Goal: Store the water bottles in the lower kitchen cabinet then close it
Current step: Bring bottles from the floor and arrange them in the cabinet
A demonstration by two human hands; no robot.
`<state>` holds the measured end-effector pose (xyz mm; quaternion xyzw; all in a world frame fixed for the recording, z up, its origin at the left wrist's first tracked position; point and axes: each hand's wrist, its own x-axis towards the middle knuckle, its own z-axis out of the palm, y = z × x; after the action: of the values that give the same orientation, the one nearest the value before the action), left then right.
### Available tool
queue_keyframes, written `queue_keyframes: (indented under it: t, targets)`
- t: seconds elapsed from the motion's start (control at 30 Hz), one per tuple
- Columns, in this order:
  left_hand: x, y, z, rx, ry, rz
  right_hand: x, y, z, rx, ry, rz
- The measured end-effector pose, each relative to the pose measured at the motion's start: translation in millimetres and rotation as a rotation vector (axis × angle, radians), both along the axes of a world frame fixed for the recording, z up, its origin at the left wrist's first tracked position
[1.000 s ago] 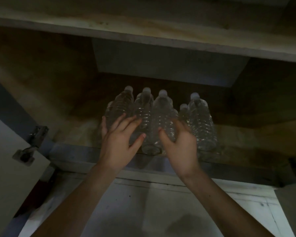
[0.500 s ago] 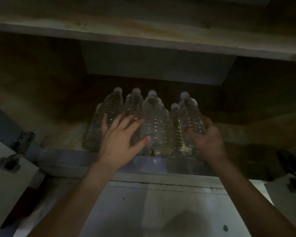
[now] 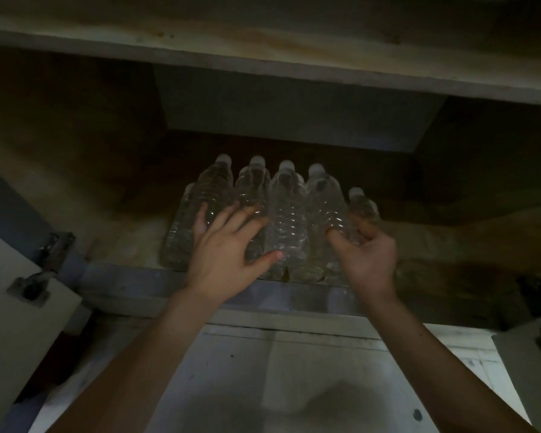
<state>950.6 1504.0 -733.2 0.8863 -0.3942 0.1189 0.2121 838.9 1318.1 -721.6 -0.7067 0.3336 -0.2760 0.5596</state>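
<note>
The lower kitchen cabinet [image 3: 100, 182] stands open, its inside dim and lined with brown board; the left door [image 3: 10, 323] is swung out at the near left, and pale floor tiles [image 3: 231, 385] lie in front of the sill; the clear water bottles [image 3: 286, 220] stand upright in a tight cluster on the cabinet bottom just behind that sill, white caps up (how many stand in the back row is lost in the gloom); the left hand [image 3: 228, 254] lies spread and relaxed against the fronts of the left-side bottles, thumb touching the middle one; the right hand [image 3: 367, 260] has its fingers curled round the rightmost bottle [image 3: 361, 204], just beside its neighbour; a metal hinge [image 3: 35, 281] sits on the left door.
</note>
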Motion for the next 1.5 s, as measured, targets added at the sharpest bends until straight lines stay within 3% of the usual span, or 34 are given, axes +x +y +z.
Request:
queue_keyframes:
  t: [0.43, 0.87, 1.17, 1.5]
  targets:
    - [1, -1, -2, -0.011, -0.007, 0.002, -13, 13, -10, -0.256, 0.092, 0.240]
    - [0, -1, -2, -0.013, -0.007, 0.003, -1, 7, -12, -0.288, 0.182, 0.212]
    - [-2, 2, -4, 0.070, -0.023, -0.069, -13, 7, -7, -0.761, 0.312, 0.396]
    - [-3, 0, -4, 0.103, -0.037, -0.039, -9, 9, -10, -0.786, 0.334, 0.368]
